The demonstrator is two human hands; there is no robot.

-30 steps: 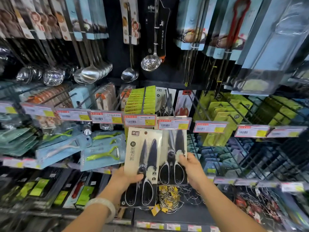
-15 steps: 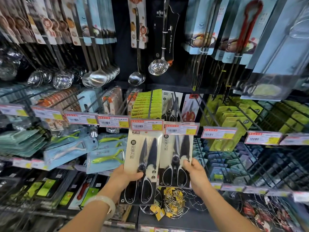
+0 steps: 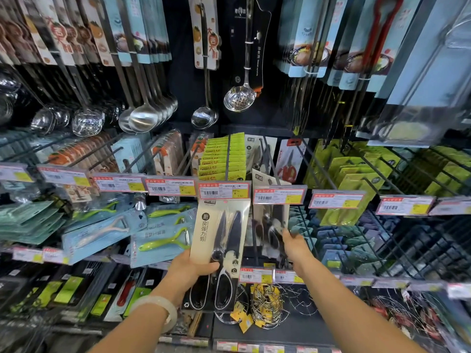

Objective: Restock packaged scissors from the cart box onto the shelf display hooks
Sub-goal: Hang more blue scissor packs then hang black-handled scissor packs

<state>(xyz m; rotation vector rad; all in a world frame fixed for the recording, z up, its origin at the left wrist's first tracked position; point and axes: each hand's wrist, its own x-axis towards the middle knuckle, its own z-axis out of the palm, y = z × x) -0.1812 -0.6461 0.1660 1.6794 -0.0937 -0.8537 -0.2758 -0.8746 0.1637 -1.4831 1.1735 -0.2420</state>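
**Second scissors pack at the hook, partly hidden**

The hanging pack (image 3: pixel 271 225) beside the right hand (image 3: pixel 295 247) is motion-blurred; its top is hidden behind a price tag (image 3: pixel 279 195), so whether it sits on the hook (image 3: pixel 270 159) cannot be told. The right fingers touch its lower edge; whether they pinch it cannot be told. The left hand (image 3: pixel 190 270) grips the other scissors pack (image 3: pixel 219 250) at the handles, thumb across the front, its top touching the neighbouring price tag (image 3: pixel 224 191). Half a second ago both packs were side by side; the right one now hangs further back and higher.
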